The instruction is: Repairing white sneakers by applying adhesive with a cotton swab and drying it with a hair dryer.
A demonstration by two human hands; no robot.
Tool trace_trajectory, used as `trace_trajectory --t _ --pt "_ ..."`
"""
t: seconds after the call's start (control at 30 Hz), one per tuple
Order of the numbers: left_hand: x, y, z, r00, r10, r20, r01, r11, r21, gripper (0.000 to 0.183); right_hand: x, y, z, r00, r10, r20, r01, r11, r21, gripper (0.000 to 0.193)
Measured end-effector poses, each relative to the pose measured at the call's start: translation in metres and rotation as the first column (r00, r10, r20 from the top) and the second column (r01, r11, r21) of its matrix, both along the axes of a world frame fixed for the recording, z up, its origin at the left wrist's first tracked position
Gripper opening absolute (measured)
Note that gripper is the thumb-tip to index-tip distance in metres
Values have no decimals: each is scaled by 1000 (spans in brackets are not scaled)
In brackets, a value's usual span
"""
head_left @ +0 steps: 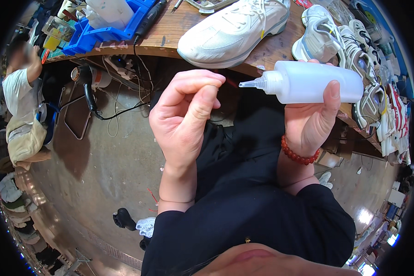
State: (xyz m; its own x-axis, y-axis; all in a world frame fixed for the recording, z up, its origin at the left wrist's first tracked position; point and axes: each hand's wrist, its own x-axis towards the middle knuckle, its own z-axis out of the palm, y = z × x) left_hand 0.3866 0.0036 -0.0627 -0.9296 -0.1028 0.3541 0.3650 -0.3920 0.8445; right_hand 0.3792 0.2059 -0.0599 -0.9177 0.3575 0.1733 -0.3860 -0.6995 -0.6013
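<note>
My right hand [310,112] is wrapped round a translucent white squeeze bottle [324,83]. The bottle lies nearly level in the air, its clear pointed nozzle [255,83] aimed left. Just left of that tip, my left hand [186,112] is closed in a pinch, thumb against the fingers; whatever it may hold is too small or hidden to make out. A small gap separates the pinched fingertips from the nozzle. Beyond both hands, a white sneaker [225,34] with pale laces lies on the wooden table, toe pointing left.
A wooden table [170,34] spans the far side. On it stand a blue bin [96,34] with bottles, a black corded tool [149,20], and several shoes [317,39] at the right. A hair dryer [85,80] hangs at the left, near a seated person [23,96].
</note>
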Motion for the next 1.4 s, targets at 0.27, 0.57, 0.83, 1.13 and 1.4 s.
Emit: trace_trajectory --t 0.27,0.57,0.83,1.13,1.4 --pt "2 2 -5 998 66 -13 -67 972 -227 6 1 3 0 999 46 6 -46 999 -26 41" --pt "-5 17 -18 984 154 -89 -176 764 -621 9 4 10 -4 999 40 6 -40 999 -2 43" --pt "-13 46 -8 996 -84 43 92 961 -262 13 14 22 -8 1000 -5 -12 6 995 97 47" --pt "-25 61 -4 841 -503 201 533 834 -143 10 29 52 -2 983 -180 32 168 960 225 61" --pt "-44 68 0 821 -552 144 547 689 -475 5 35 63 2 947 -299 114 265 933 243 69"
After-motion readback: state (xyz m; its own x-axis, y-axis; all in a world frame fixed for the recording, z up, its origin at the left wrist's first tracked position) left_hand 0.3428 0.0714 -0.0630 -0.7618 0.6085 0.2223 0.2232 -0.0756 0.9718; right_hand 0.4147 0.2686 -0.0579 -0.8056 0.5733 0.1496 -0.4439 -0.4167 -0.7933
